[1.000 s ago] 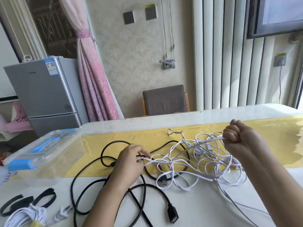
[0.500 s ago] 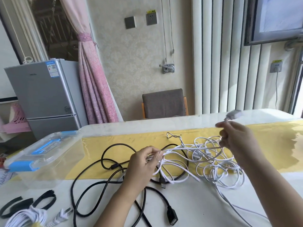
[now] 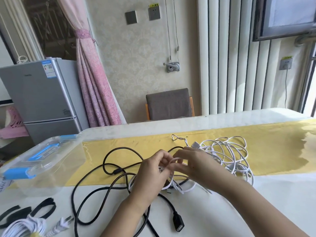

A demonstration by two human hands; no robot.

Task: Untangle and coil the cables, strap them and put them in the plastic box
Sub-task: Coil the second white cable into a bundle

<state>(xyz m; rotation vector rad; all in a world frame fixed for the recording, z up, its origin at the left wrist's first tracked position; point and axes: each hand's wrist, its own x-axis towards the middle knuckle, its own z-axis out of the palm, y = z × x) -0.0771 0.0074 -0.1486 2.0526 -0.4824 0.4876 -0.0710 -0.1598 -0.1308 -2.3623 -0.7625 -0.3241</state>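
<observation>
As I judge it, the chief risk is a knot pulled tight. The white cable (image 3: 227, 156) lies mostly as a loose heap of crossing loops on the yellow runner (image 3: 277, 151), just right of the hands, and a hard tug on the strand held between the hands could cinch those loops instead of freeing them. A second risk is the black cable (image 3: 123, 147), which crosses among the white strands below the hands. Drawing the white one out could drag the black one along and sweep its socket end (image 3: 178, 224) toward the near edge of the table (image 3: 222, 212). A slack pinch would let the small loop spring open. The left hand (image 3: 150, 175) comes up from below at mid-table, fingers curled round a few white strands and gripping them. The right hand (image 3: 193, 163) reaches in from the right, almost touching the left, and its thumb and fingers pinch a small white loop that arches between the two hands. The box (image 3: 56, 175) stands at the far left with its lid on, well apart from the hands. The straps (image 3: 42, 207) and a coiled white bundle (image 3: 20, 226) lie near the front-left corner.
</observation>
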